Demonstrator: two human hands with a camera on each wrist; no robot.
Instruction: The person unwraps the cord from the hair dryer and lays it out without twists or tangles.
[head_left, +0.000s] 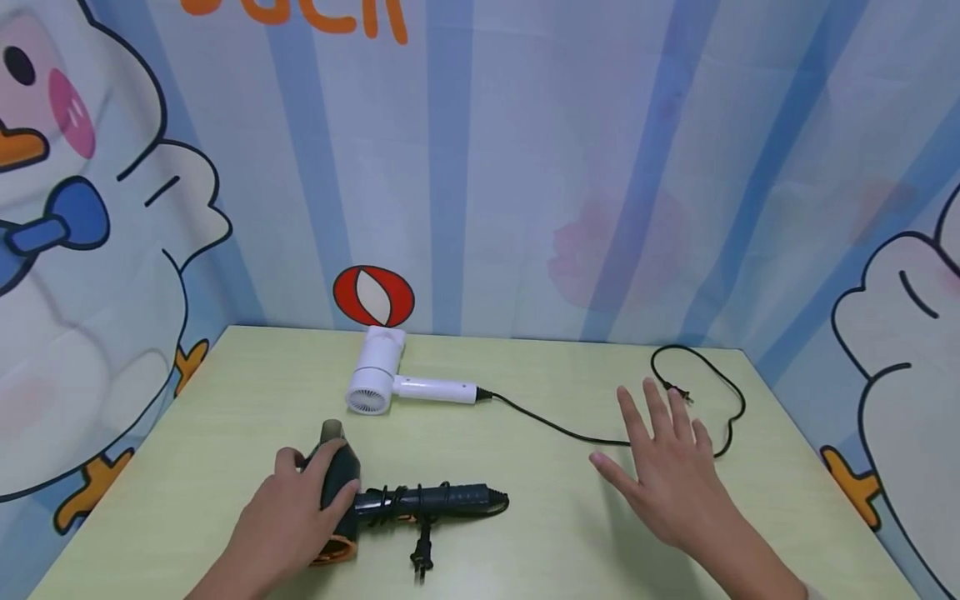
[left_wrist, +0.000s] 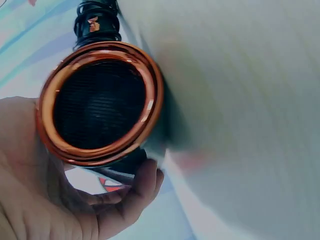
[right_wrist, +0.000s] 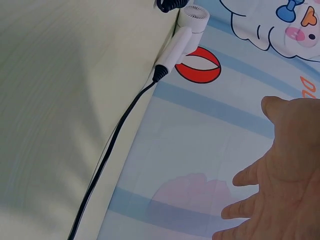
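Observation:
My left hand (head_left: 288, 517) grips the barrel of a black hair dryer (head_left: 343, 475) at the front left of the table. A copper-coloured ring (left_wrist: 156, 95) circles its dark mesh intake in the left wrist view. The dryer's handle (head_left: 450, 498) points right with its cord wound round it, and the plug (head_left: 422, 552) hangs off the near side. My right hand (head_left: 675, 475) is held above the table at the right, fingers spread, holding nothing. Behind lies a white hair dryer (head_left: 375, 371), its handle also pointing right, apart from both hands.
The white dryer's black cord (head_left: 555, 427) runs right, passes behind my right hand and loops near the back right corner, ending in a plug (head_left: 678, 392). A striped blue cloth (head_left: 510, 167) with cartoon ducks rises behind the pale table (head_left: 247, 400).

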